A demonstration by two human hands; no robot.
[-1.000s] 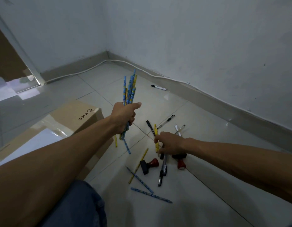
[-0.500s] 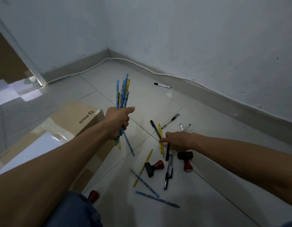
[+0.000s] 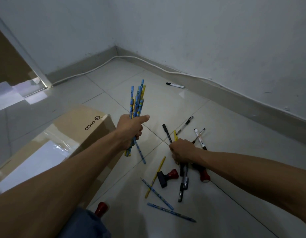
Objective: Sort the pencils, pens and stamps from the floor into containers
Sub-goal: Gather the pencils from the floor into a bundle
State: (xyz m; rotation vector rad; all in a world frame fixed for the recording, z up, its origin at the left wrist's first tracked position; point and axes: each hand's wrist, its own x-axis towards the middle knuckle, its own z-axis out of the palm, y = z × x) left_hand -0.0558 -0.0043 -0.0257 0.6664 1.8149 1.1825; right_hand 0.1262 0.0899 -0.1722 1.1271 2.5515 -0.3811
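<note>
My left hand (image 3: 130, 129) grips an upright bundle of blue and yellow pencils (image 3: 137, 100) above the floor. My right hand (image 3: 183, 150) is down on the floor pile, its fingers curled round a yellow pencil (image 3: 175, 134) whose top sticks out above the knuckles. Under and around that hand lie black pens (image 3: 184, 183) and a black pen (image 3: 167, 133). A red-handled stamp (image 3: 166, 176) lies below my right hand, another stamp (image 3: 204, 175) is partly under my forearm, and a third stamp's red handle (image 3: 101, 207) shows by my knee. Loose pencils (image 3: 171, 212) lie nearer me.
A taped cardboard box (image 3: 90, 124) marked PICO sits on the left beside my left arm. A white marker (image 3: 174, 85) lies near the skirting board. A white cable (image 3: 148, 63) runs along the base of both walls. More pens (image 3: 184, 125) lie beyond my right hand.
My right hand has closed on the yellow pencil in the pile, where before its fingers reached flat towards it. The left hand still holds the bundle upright.
</note>
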